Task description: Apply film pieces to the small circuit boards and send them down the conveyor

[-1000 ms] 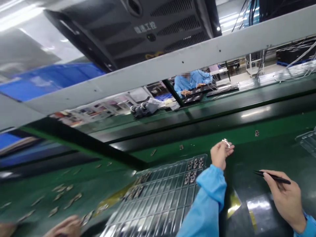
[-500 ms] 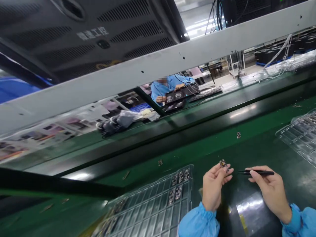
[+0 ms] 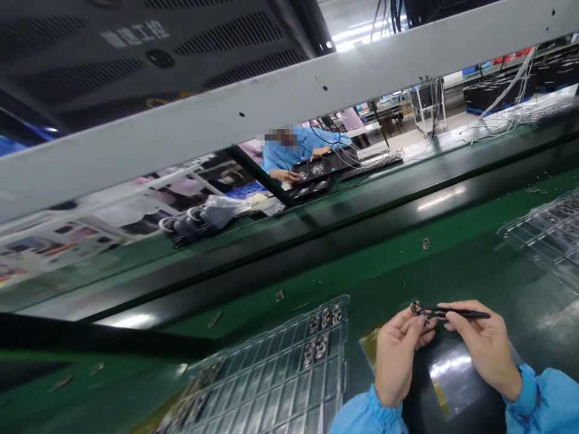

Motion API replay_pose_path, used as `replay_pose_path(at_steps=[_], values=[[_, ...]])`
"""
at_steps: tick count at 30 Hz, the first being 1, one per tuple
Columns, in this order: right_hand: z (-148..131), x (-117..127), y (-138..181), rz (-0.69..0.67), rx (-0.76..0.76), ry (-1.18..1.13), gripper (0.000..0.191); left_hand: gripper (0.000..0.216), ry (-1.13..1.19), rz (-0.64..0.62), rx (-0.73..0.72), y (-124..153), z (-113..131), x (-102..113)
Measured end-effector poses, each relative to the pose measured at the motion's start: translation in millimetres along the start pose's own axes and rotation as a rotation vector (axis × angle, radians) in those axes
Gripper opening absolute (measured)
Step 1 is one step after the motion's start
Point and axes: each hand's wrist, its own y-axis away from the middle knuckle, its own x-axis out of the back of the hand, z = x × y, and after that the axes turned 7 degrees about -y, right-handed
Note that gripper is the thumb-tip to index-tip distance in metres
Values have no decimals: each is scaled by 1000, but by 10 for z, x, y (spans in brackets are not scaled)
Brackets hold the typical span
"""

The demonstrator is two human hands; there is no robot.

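- Component [image 3: 417,308] is being pinched in the curled fingertips of the left hand [image 3: 397,355], at 5 o'clock in the head view, raised off the green bench [image 3: 474,265], seemingly for access.
- Right hand [image 3: 483,352] is gripping black tweezers [image 3: 464,313], their tips meeting the component from 3 o'clock.
- Clear tray [image 3: 280,386] is lying at its 9 o'clock.

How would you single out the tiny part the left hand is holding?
On the green bench, look right of the clear compartment tray to the left hand. The small dark part is pinched at its fingertips, black tweezers pointing at it, unlike those lying in tray cells.
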Motion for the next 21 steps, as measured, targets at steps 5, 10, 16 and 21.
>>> replay_pose_path(at_steps=[5, 10, 16, 21], values=[[30, -4, 5, -31, 13, -5, 18, 40, -27, 5, -21, 49, -42, -41], [31, -10, 19, -40, 30, 23, 17, 38, -101, 53, -107, 66, -95, -54], [41, -11, 5, -25, -3, -2, 19, 36, -126, 83, -139, 78, -138, -56], [36, -23, -18, -5, -44, -40, 21, 33, -168, 102, -176, 93, -173, -59]])
